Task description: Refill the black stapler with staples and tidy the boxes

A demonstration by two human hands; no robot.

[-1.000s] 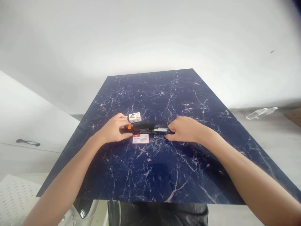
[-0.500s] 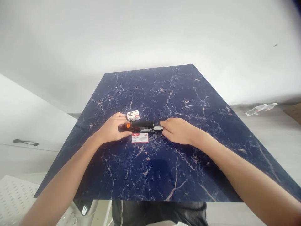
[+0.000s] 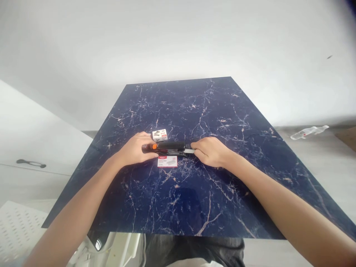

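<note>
A black stapler [image 3: 172,145] with an orange part at its left end lies sideways on the dark blue marbled table [image 3: 178,200]. My left hand [image 3: 137,149] is closed around the stapler's left end, its thumb along the near side. From the right end juts a silver metal piece [image 3: 189,151], pinched between the thumb and fingers of my right hand [image 3: 209,151]. Just beyond the stapler, near my left fingers, sits a small white box [image 3: 159,135] with a stapler picture. A flat red-and-white box [image 3: 167,161] lies on the near side, close to my left thumb.
A white cabinet door with a dark handle [image 3: 31,163] is at the left. On the floor to the right lies a clear plastic bottle [image 3: 308,132]. A white perforated surface [image 3: 19,231] shows at the lower left, and a pale wall rises behind the table.
The view has shifted slightly. My left thumb reaches a little farther right along the stapler's near side. My right hand keeps its pinch on the metal piece.
</note>
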